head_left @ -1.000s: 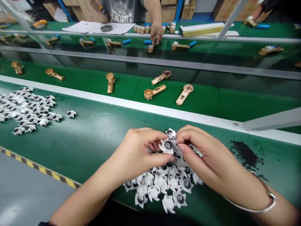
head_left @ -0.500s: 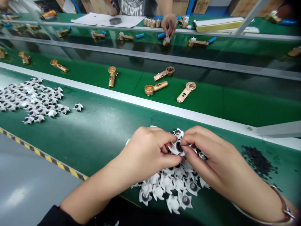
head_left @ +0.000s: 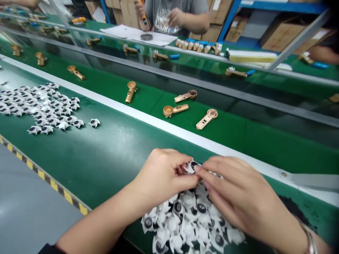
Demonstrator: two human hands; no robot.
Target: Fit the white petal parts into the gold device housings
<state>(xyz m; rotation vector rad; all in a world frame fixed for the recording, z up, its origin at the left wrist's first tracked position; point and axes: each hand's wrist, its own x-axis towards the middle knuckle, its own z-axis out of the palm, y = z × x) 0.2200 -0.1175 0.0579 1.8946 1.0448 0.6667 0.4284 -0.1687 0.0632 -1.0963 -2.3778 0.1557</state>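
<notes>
My left hand (head_left: 161, 173) is closed, pinching a small white fan blade (head_left: 189, 167) with a dark round centre between thumb and fingers. From the other side, my right hand (head_left: 238, 190) reaches in with fingers stretched out, a fingertip pressing on that dark centre. The thumb of this hand sits lower, apart from the fingertip. Directly below both hands lies a heap of white fan blades (head_left: 188, 229), some showing dark centres and others plain white. Beside my right wrist, partly covered, is a pile of small black pieces (head_left: 293, 210).
More white fan blades (head_left: 45, 106) lie in rows at the left of the green bench (head_left: 113, 158). Beyond a white rail (head_left: 148, 118), gold handheld fan bodies (head_left: 207, 119) lie on a green belt. Across it, a person (head_left: 174, 17) holds an orange-and-black tool. A metal bracket (head_left: 309, 180) stands at right.
My right hand has gone from pinching at the blade's centre to pressing it with a fingertip. The view has tilted up, and the person opposite has drawn a hand back from the belt.
</notes>
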